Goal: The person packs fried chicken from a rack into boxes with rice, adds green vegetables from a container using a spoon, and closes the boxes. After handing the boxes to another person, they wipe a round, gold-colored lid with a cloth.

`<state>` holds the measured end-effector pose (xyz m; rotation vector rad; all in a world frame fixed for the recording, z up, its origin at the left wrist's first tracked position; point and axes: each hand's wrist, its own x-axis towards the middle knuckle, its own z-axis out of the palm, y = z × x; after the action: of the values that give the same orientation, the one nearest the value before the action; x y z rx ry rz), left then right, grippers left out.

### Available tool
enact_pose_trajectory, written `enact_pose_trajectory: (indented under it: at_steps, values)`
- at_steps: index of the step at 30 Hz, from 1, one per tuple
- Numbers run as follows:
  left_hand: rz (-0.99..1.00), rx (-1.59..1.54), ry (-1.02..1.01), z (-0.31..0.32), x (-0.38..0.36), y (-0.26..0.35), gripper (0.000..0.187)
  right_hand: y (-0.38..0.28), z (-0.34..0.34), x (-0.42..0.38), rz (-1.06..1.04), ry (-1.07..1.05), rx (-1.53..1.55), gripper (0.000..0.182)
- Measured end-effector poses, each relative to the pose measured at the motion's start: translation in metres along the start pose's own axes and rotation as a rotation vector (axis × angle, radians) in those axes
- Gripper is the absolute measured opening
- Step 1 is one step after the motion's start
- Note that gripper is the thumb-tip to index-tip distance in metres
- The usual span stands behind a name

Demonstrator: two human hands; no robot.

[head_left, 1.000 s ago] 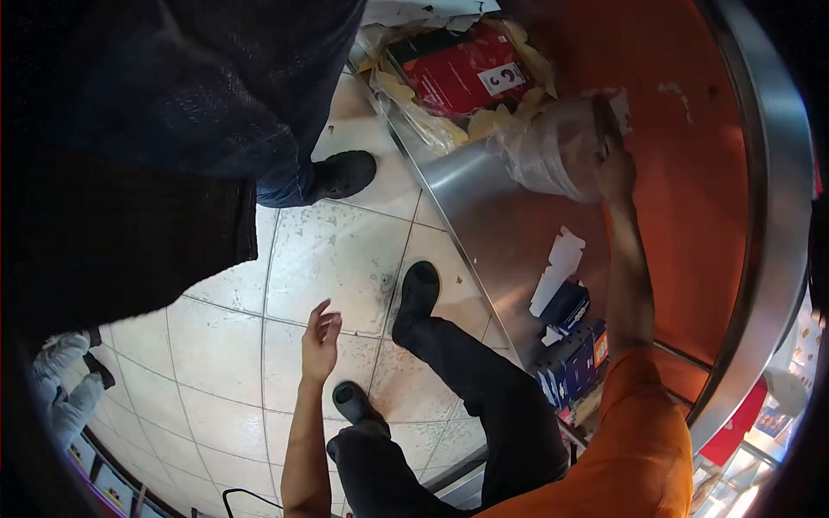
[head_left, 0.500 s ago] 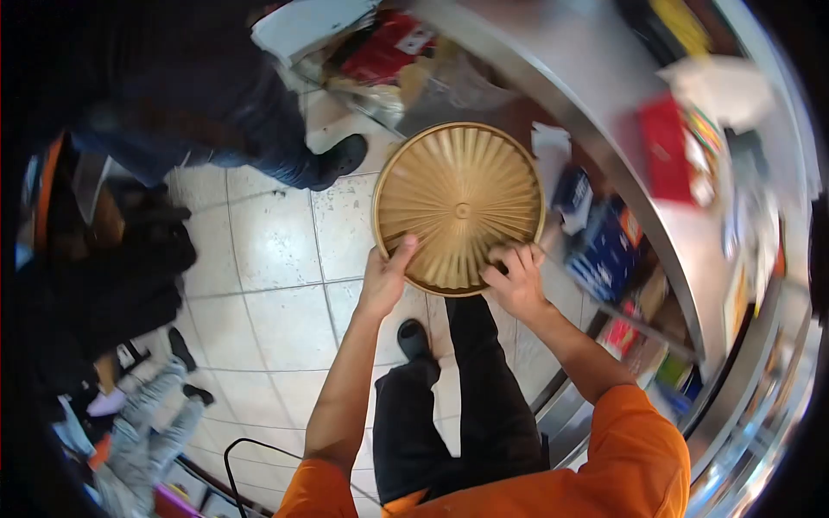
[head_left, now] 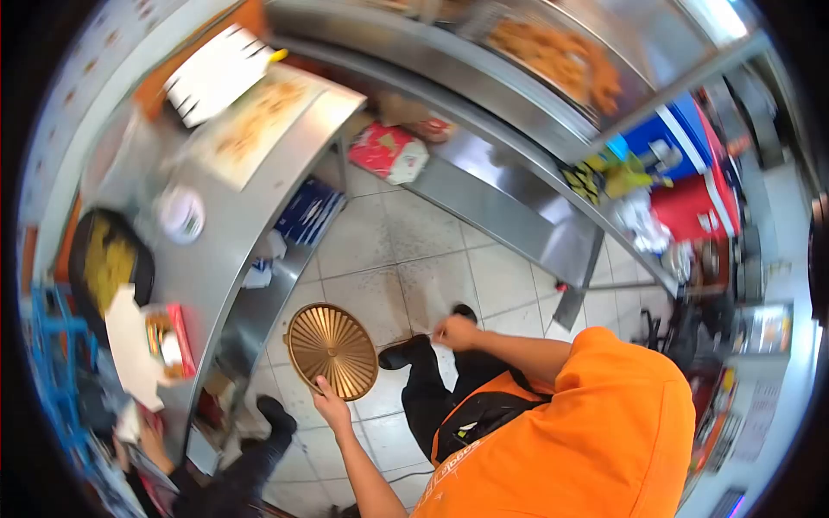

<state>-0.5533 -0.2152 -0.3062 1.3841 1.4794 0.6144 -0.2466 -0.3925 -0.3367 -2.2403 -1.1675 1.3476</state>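
Note:
A round gold tray (head_left: 332, 352) with ridges fanning out from its centre hangs tilted at my left side, above the tiled floor. My left hand (head_left: 330, 402) grips its lower rim, thumb over the front face; the fingers behind it are hidden. Nothing lies on the tray's visible face. Away from the tray, my right hand (head_left: 455, 332) hangs in front of my dark trousers, fingers curled in, and I see nothing in it.
A steel counter (head_left: 226, 250) on the left bears food in a black bowl (head_left: 105, 259) and an open box (head_left: 164, 341). Another person's hands (head_left: 151, 440) are beside it. Ahead runs a low steel shelf (head_left: 509, 207) below a case of fried food (head_left: 553, 56). A red cooler (head_left: 691, 207) stands right.
My right hand has let go of the tray, which my left hand alone now carries, lower and further left. My view has swung round to another part of the room.

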Motion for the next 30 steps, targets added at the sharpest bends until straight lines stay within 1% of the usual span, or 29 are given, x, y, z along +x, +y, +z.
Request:
enact_pose_trajectory:
  at_steps: [1,2,3,4,5,6,7,9,10,12,13,15,16,17,18,19,20,21,22,23,24,25,26,28,29,30]
  values:
    - [-0.006,-0.011,-0.075,0.021,-0.003,0.018,0.053,0.029,-0.018,-0.005,0.131,0.286,0.083,0.019]
    - [-0.017,-0.024,-0.140,0.041,-0.004,0.032,0.053,0.061,-0.043,-0.010,0.049,0.723,0.198,0.013]
    - [0.001,0.005,-0.159,0.059,-0.004,0.043,0.053,0.069,-0.090,-0.025,0.006,1.114,0.128,0.006]
    - [0.014,0.012,-0.228,0.080,-0.002,0.053,0.052,0.095,-0.141,-0.035,-0.081,1.349,0.014,0.007]
    - [0.016,0.014,-0.295,0.090,-0.003,0.071,0.052,0.105,-0.190,-0.051,0.013,1.505,-0.083,0.012]
    - [0.024,-0.008,-0.352,0.109,-0.006,0.087,0.051,0.127,-0.234,-0.063,0.065,1.610,-0.199,0.020]
    - [0.028,0.004,-0.348,0.128,-0.008,0.096,0.051,0.128,-0.274,-0.078,0.086,1.664,-0.275,0.028]
    - [0.172,-0.033,-0.390,0.162,-0.014,0.105,0.053,0.162,-0.331,-0.080,0.074,1.731,-0.401,0.032]
    - [0.174,-0.024,-0.376,0.175,-0.022,0.121,0.053,0.181,-0.353,-0.077,0.066,1.728,-0.386,0.032]
    - [0.130,-0.116,-0.439,0.198,-0.043,0.160,0.056,0.211,-0.391,-0.075,0.032,1.635,-0.248,0.030]
    - [0.127,-0.112,-0.413,0.207,-0.051,0.169,0.056,0.221,-0.399,-0.075,0.010,1.622,-0.235,0.030]
    - [0.123,-0.205,-0.449,0.225,-0.063,0.185,0.053,0.232,-0.420,-0.073,0.358,1.139,-0.354,0.024]
    - [0.081,-0.236,-0.489,0.232,-0.070,0.192,0.054,0.252,-0.423,-0.066,0.288,1.204,-0.329,0.017]
    - [0.039,-0.261,-0.521,0.232,-0.073,0.197,0.054,0.252,-0.432,-0.076,0.155,1.201,-0.216,0.017]
    - [0.071,-0.257,-0.470,0.236,-0.073,0.195,0.055,0.242,-0.437,-0.089,0.019,1.184,-0.096,0.016]
    - [0.100,-0.256,-0.413,0.240,-0.076,0.195,0.055,0.224,-0.435,-0.109,-0.287,1.334,-0.142,0.015]
    - [0.081,-0.286,-0.378,0.240,-0.083,0.210,0.056,0.175,-0.435,-0.150,-0.212,1.166,0.101,0.014]
    - [0.061,-0.319,-0.352,0.239,-0.091,0.223,0.056,0.160,-0.430,-0.166,-0.374,1.217,0.225,0.015]
    - [0.067,-0.337,-0.311,0.238,-0.092,0.227,0.056,0.141,-0.430,-0.186,-0.463,1.138,0.263,0.012]
    - [0.078,-0.454,-0.354,0.239,-0.088,0.233,0.058,0.113,-0.438,-0.208,-0.506,1.126,0.255,0.012]
    - [0.090,-0.568,-0.404,0.239,-0.085,0.239,0.059,0.077,-0.443,-0.232,-0.515,0.947,0.195,0.011]
    - [0.100,-0.582,-0.382,0.238,-0.082,0.246,0.059,0.043,-0.447,-0.251,-0.510,0.769,0.133,0.010]
    - [0.109,-0.597,-0.387,0.237,-0.080,0.253,0.060,0.013,-0.453,-0.265,-0.526,0.759,0.127,0.010]
    - [0.124,-0.649,-0.421,0.236,-0.079,0.269,0.059,-0.045,-0.466,-0.279,-0.678,0.519,0.118,0.009]
    - [0.137,-0.660,-0.412,0.236,-0.079,0.276,0.059,-0.070,-0.466,-0.276,-0.693,0.520,0.107,0.009]
    - [0.171,-0.683,-0.454,0.237,-0.078,0.283,0.059,-0.095,-0.467,-0.270,-0.769,0.481,0.088,0.009]
